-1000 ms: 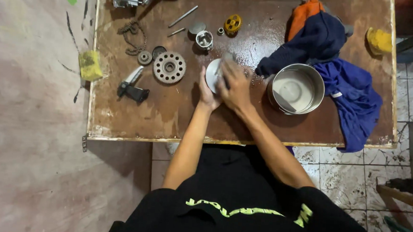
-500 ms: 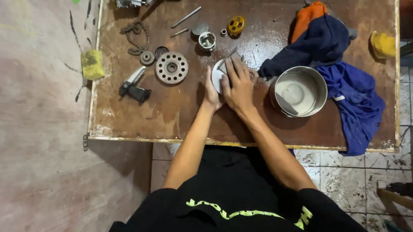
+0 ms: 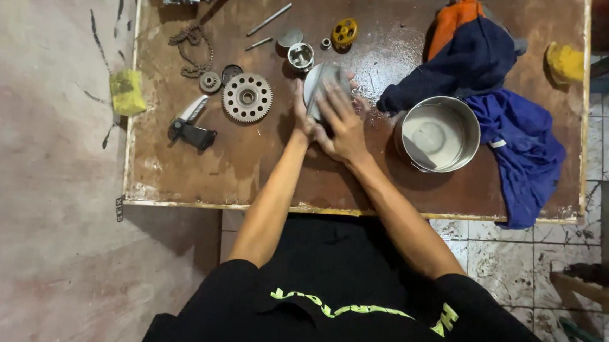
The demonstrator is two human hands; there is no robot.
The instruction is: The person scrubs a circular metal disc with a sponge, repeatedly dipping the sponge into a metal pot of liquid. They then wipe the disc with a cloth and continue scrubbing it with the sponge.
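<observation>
Stained brown table (image 3: 248, 174): big gear (image 3: 247, 98) left of steel pot (image 3: 439, 133), blue cloth (image 3: 524, 153) right of pot.

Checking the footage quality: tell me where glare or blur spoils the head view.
Head view: wet sheen glares on the table beyond the hands; the right hand and the round metal part under it are slightly motion-blurred; the large gear and steel pot stay sharp.

The scene is viewed by one head-worn camera, directed steeply downward from above at the brown worn wooden table (image 3: 248, 167), at arm's length.
</observation>
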